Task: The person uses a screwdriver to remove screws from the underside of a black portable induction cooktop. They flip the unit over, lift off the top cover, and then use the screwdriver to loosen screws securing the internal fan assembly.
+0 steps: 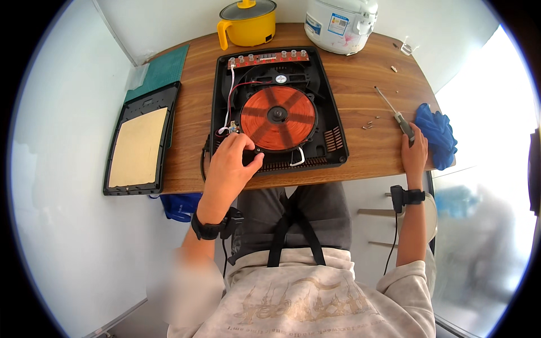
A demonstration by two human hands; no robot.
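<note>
Wooden tabletop point(360, 112) fills the upper half of the view, and at its middle lies the opened induction cooker point(277, 110), a black shell with its lid off and the copper coil point(278, 118) bared; every place below is told from that coil. Just off the coil's near-left edge rests the left hand point(232, 160), fingers curled narrow and pressed on the shell's rim beside the white wiring point(228, 107); whether they pinch anything I cannot tell. Well to the right of the coil, past the shell's right wall, lies the screwdriver point(394, 111), its long axis running from far-left to near-right, thin shaft pointing back toward the cooker, handle end toward the person. The right hand point(414, 155) sits at that handle end, fingertips touching or closing on it, clearly the nearer hand. A few loose screws point(369, 124) lie between shell and screwdriver. Right of the tool sits a blue cloth point(438, 135); beyond the coil stand a yellow pot point(248, 23) and white rice cooker point(341, 22); far left, the removed black top plate point(141, 141)
</note>
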